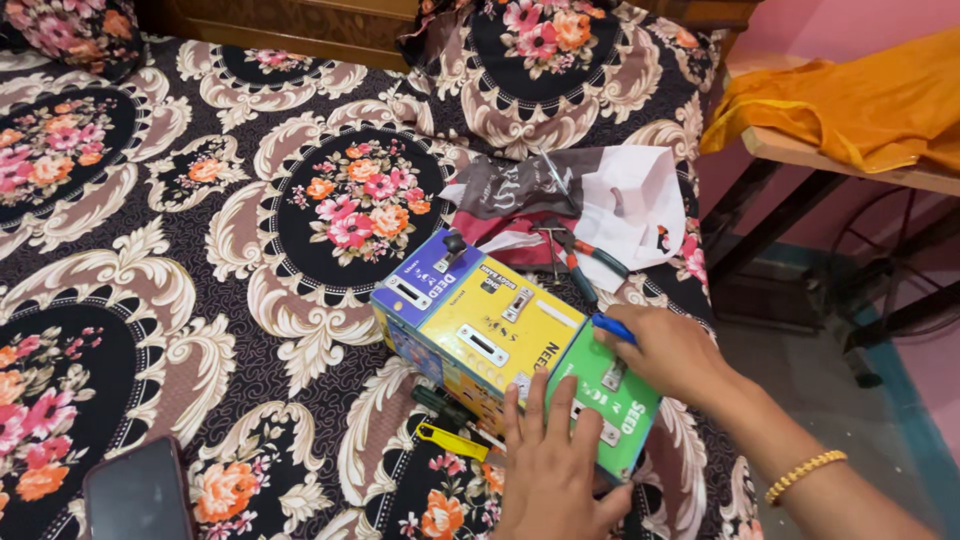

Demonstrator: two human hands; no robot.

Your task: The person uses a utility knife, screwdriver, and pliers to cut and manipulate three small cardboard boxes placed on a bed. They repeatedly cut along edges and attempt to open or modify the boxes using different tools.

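A long box with a blue, a yellow and a green section lies on the flowered bedspread. Small metal slots and latches sit on its top. My left hand presses flat against the near side of the box, at the yellow and green sections, fingers spread. My right hand rests on the green end and grips a blue-handled tool whose tip points at the box top. A gold bracelet is on my right wrist.
Pliers with red and dark handles lie on a white and grey plastic bag behind the box. A yellow and a green-handled tool lie under the box's near edge. A dark phone sits bottom left. An orange cloth covers a table on the right.
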